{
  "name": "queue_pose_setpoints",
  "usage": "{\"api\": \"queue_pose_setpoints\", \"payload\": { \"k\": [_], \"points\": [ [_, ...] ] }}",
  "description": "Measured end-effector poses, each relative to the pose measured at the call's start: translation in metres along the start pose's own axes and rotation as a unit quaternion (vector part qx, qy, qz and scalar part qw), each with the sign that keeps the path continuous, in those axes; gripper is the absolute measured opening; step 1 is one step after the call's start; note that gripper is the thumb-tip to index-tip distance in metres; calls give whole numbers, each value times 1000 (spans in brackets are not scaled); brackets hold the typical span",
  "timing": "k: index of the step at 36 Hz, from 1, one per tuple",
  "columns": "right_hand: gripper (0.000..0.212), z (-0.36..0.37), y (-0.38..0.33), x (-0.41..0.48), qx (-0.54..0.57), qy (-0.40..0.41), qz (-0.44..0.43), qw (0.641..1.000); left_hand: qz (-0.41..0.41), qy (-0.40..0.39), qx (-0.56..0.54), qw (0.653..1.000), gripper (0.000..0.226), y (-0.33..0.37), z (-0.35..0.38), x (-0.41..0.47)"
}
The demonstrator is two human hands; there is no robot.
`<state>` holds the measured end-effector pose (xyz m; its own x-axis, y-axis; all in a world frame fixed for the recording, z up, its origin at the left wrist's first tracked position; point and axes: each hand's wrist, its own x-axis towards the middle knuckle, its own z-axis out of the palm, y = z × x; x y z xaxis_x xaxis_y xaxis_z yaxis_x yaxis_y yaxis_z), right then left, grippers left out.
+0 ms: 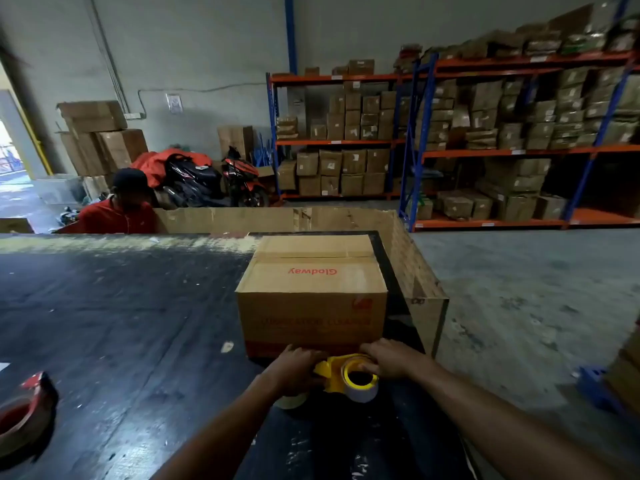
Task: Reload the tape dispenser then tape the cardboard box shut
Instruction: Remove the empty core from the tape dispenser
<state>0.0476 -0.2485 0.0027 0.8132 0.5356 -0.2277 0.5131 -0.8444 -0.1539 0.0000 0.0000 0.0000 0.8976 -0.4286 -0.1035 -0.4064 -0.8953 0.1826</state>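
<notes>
A closed cardboard box (311, 289) with red print stands on the dark table (121, 323), its top flaps folded down. Just in front of it I hold a yellow tape dispenser (334, 374). My left hand (296, 370) grips its handle end. My right hand (389, 358) rests on the tape roll (360, 384) seated in the dispenser, fingers curled over its rim. A pale second roll (291, 400) peeks out under my left hand, mostly hidden.
A red tape dispenser (26, 410) lies at the table's left edge. A cardboard wall (408, 258) lines the far and right sides of the table. A person in red (119, 209) sits beyond it. Shelves of boxes (485, 133) stand behind; a blue object (597, 386) on the floor right.
</notes>
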Motion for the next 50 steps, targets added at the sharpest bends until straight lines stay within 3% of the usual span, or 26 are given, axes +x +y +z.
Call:
{"api": "queue_pose_setpoints", "payload": {
  "k": [7,15,21,24,26,29,33,36,38,44,50],
  "points": [
    [34,4,-8,7,-6,-10,35,999,-38,27,-9,999,54,4,13,5],
    [14,9,-7,8,8,-26,33,999,4,60,-35,998,52,-1,17,1],
    [35,-18,-12,-2,38,-45,40,997,29,186,-65,980,52,-6,20,-10],
    [46,-43,-14,-10,50,-48,45,997,34,298,-75,951,47,5,19,-18],
    [49,-63,-16,-15,83,-42,47,995,25,408,-83,909,35,19,16,-23],
    [49,-100,-19,-22,114,-15,41,993,3,486,-201,850,16,43,5,-29],
    [38,-148,-25,-28,96,54,10,994,-30,417,-395,818,12,72,-22,-30],
    [47,-170,-30,-31,46,108,-16,993,-70,285,-563,772,47,85,-43,-20],
    [57,-178,-30,-30,20,139,-24,990,-40,249,-623,740,49,88,-58,-12],
    [67,-196,-30,-30,-10,190,-30,981,-13,266,-650,712,24,93,-107,5],
    [54,-214,-38,-47,35,232,-55,971,-26,275,-649,709,44,90,-132,13]
  ]
}}
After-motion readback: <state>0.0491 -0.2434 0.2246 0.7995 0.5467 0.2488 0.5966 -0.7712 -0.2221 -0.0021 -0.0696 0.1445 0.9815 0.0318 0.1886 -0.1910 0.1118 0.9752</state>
